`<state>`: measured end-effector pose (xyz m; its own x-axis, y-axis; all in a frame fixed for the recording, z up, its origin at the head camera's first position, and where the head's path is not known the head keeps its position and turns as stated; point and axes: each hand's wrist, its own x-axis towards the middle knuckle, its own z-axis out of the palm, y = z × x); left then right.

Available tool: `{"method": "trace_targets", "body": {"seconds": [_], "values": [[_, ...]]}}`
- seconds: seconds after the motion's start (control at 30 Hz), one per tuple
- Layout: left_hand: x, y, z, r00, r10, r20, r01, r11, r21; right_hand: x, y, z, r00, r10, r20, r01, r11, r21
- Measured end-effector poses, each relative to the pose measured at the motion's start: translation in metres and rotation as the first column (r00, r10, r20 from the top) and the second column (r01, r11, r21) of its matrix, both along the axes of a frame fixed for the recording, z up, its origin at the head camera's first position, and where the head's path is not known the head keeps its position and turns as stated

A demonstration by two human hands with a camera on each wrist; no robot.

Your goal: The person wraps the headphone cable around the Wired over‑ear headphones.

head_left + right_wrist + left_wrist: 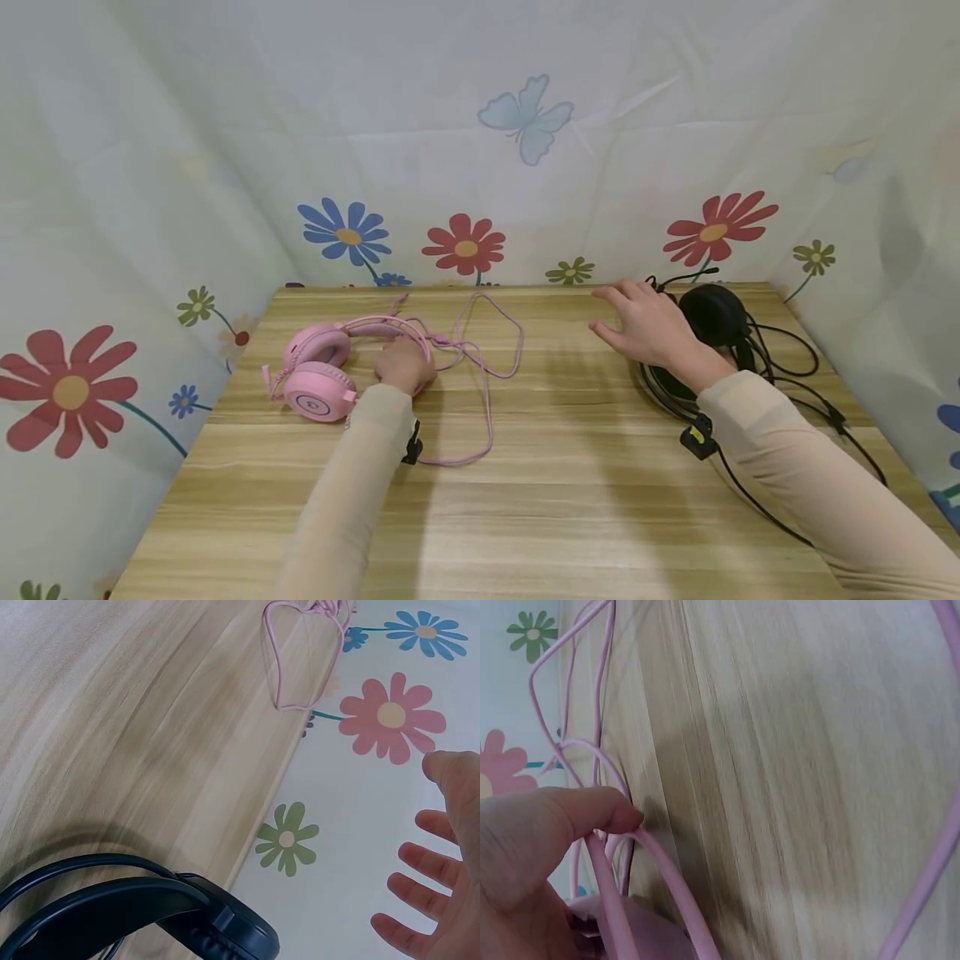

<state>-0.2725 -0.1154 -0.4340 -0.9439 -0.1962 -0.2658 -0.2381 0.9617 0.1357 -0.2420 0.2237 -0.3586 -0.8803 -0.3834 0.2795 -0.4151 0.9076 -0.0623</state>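
Note:
On the left of the table lies a pink headset (318, 392), its ear cups to the left and its headband toward the middle. My left hand (405, 364) grips that headband; in the left wrist view the thumb of the left hand (562, 832) curls over the thin pink bands. A black headset (712, 315) lies at the right, its band partly hidden by my right arm. My right hand (647, 323) hovers over it with fingers spread and nothing held. In the right wrist view, the right hand (450, 855) appears apart from the black headset (232, 922).
A pink cable (489, 417) loops across the table right of the pink headset. Black cables (806, 400) tangle along the right side. The wooden table (540, 500) meets a flowered cloth (420, 150) at its back and sides.

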Motion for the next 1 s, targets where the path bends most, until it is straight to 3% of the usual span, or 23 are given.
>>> {"method": "trace_targets", "body": {"seconds": [0.47, 0.63, 1.0], "values": [[-0.006, 0.005, -0.011, 0.995, 0.097, -0.010, -0.097, 0.995, 0.022, 0.001, 0.000, -0.003, 1.000, -0.005, 0.004, 0.005, 1.000, 0.004], [-0.003, 0.002, -0.008, 0.997, 0.076, -0.031, -0.074, 0.995, 0.063, 0.002, 0.002, -0.004, 1.000, -0.011, 0.005, 0.011, 1.000, 0.008], [0.005, -0.014, 0.014, 0.998, -0.008, -0.068, 0.021, 0.980, 0.198, 0.003, 0.001, -0.007, 1.000, -0.002, 0.001, 0.002, 1.000, 0.006]]}}
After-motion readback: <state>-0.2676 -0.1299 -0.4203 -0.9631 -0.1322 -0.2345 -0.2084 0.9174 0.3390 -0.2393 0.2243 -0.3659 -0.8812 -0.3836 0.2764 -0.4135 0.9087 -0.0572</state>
